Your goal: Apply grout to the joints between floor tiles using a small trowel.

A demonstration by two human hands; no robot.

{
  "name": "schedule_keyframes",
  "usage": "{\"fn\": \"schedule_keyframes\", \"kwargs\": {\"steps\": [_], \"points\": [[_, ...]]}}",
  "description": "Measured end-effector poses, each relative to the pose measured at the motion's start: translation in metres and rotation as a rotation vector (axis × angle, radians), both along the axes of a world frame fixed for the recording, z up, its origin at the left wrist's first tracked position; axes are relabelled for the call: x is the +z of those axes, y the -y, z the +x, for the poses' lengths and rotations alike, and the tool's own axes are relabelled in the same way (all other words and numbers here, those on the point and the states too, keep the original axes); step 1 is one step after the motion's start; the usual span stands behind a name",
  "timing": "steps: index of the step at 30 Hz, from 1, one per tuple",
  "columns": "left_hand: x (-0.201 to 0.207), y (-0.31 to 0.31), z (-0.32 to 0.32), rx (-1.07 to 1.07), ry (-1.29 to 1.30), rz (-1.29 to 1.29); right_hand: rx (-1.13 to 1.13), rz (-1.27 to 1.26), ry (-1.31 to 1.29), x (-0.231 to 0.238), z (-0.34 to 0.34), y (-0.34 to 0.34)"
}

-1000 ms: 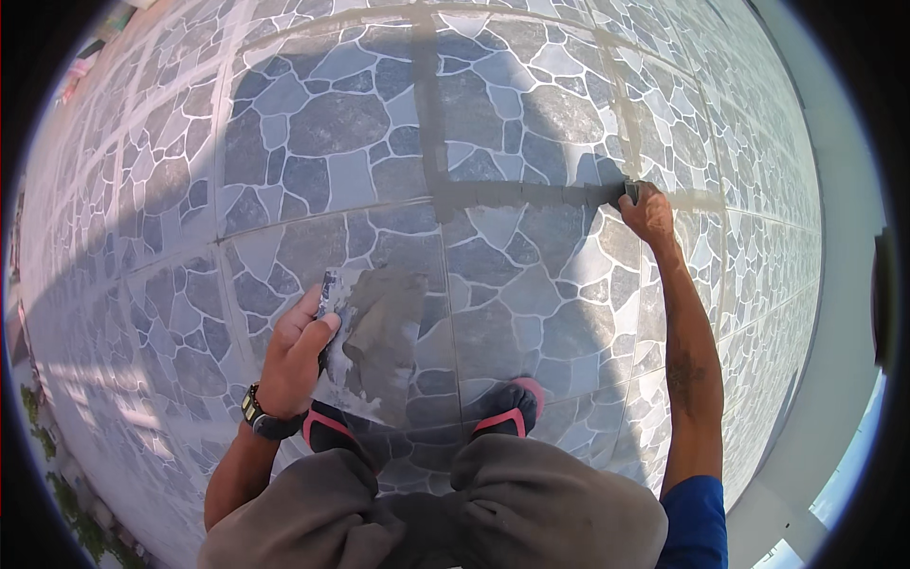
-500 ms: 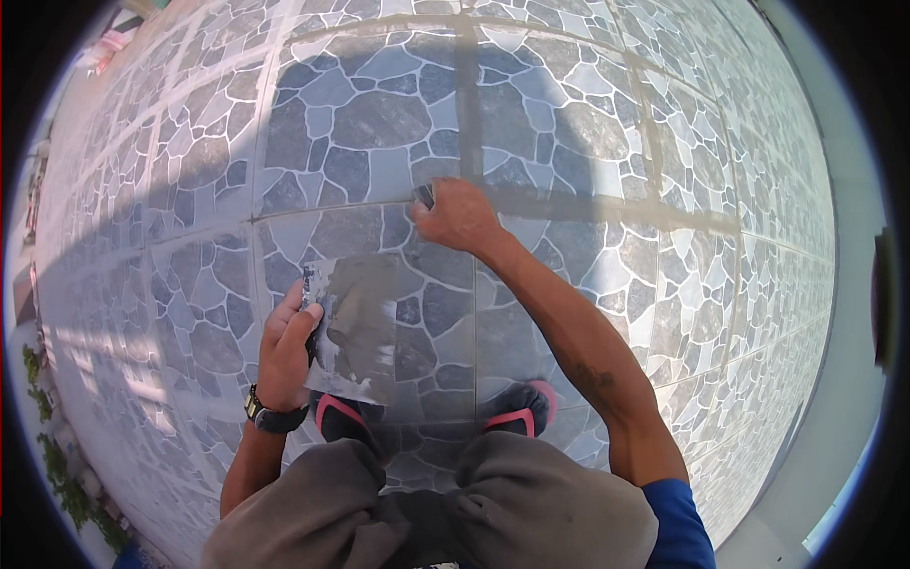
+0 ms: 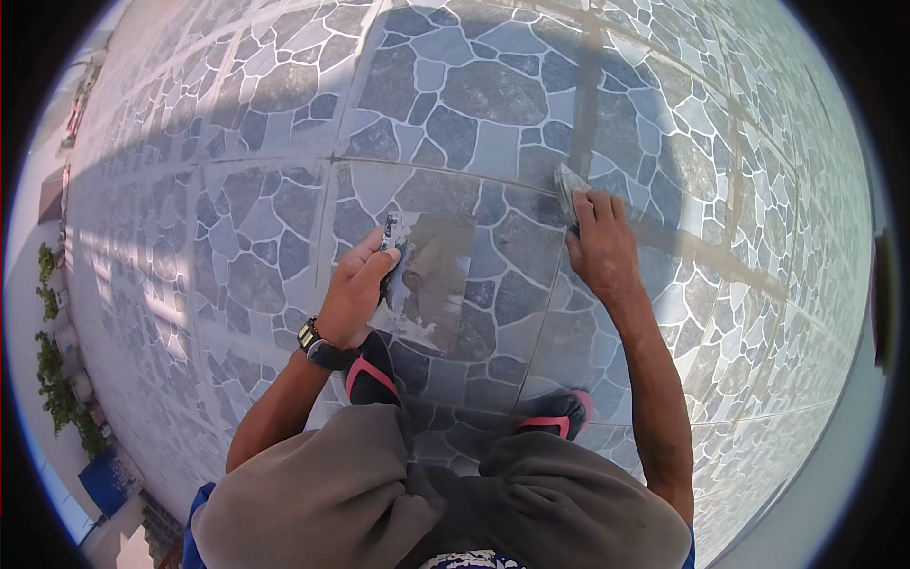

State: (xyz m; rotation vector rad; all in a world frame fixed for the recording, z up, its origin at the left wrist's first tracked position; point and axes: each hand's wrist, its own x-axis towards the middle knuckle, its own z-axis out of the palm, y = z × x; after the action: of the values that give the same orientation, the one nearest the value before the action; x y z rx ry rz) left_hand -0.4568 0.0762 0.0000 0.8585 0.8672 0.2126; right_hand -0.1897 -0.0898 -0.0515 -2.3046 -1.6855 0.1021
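Note:
My left hand (image 3: 355, 289) grips a flat steel trowel (image 3: 409, 327) by its left side, face up, thumb over the edge. A spread of wet grey grout (image 3: 436, 251) covers most of the trowel, with a thicker lump near its middle. My right hand (image 3: 605, 247) is closed around a thin, grey-smeared scraper (image 3: 566, 185); its handle is hidden in the fingers. The scraper's blade is at the crossing of two tile joints, and whether it touches the floor I cannot tell. Dark grey grout bands (image 3: 585, 95) run away and to the right from that crossing.
Stone-patterned floor tiles (image 3: 493, 90) spread all round, partly in my shadow. My feet in pink-strapped sandals (image 3: 559, 417) stand just below the trowel. A pale wall (image 3: 844, 398) borders the right; green plants (image 3: 62, 384) and a blue object (image 3: 106, 484) lie at the left edge.
My right hand has moved the scraper rightward along the joint to the crossing, its fingers now pointing forward. The view has turned and shifted; the left hand still holds the grout-covered trowel.

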Motion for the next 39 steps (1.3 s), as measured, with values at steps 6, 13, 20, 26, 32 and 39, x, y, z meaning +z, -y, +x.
{"fn": "schedule_keyframes", "kwargs": {"steps": [6, 13, 20, 26, 32, 39], "points": [[-0.004, -0.017, -0.001, -0.030, -0.011, 0.041, 0.228, -0.180, 0.085, -0.019, -0.018, -0.005], [-0.007, -0.026, -0.017, -0.025, -0.048, 0.032, 0.119, -0.134, 0.173, -0.019, -0.027, -0.038], [-0.012, -0.037, -0.028, 0.033, -0.077, 0.037, 0.276, -0.256, -0.137, 0.007, -0.041, -0.039], [-0.019, -0.040, -0.028, 0.056, -0.064, 0.063, -0.318, -0.314, 0.072, -0.004, 0.006, -0.024], [-0.010, -0.045, -0.028, 0.075, -0.033, 0.052, -0.154, -0.149, 0.003, -0.014, -0.044, -0.089], [0.008, -0.055, -0.040, 0.201, 0.024, 0.144, -0.268, -0.184, -0.916, 0.004, -0.031, -0.123]]}}
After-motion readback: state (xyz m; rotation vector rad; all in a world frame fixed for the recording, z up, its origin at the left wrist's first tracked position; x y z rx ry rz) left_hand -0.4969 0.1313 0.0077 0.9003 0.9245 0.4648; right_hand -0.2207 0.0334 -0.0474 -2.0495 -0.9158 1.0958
